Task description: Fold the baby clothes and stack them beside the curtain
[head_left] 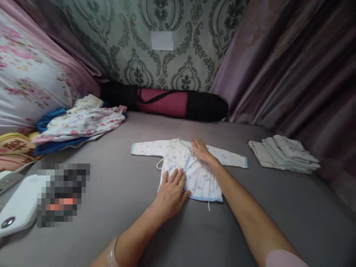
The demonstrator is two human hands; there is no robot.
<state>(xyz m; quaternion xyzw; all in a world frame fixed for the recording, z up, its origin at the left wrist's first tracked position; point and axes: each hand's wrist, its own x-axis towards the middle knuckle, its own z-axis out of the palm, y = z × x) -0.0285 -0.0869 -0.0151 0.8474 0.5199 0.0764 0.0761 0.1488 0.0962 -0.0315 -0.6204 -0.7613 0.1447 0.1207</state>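
A small white baby shirt [204,181] with blue trim and a faint print lies spread on the grey sheet [111,185], both sleeves stretched out sideways. My left hand [171,191] rests flat on its lower left front, fingers extended. On the upper right, by the neckline, my right hand [203,151] lies flat with its fingers together and outstretched. Neither hand grips the cloth. A thin white tie loops out at the shirt's left side, and another hangs below the hem.
Folded clothes [286,154] are stacked at the right. A loose heap of clothes [83,122] lies at the left, near a white device [20,204] and a pixelated patch. A black and maroon long bag [164,103] lies along the patterned wall, between purple curtains [250,63].
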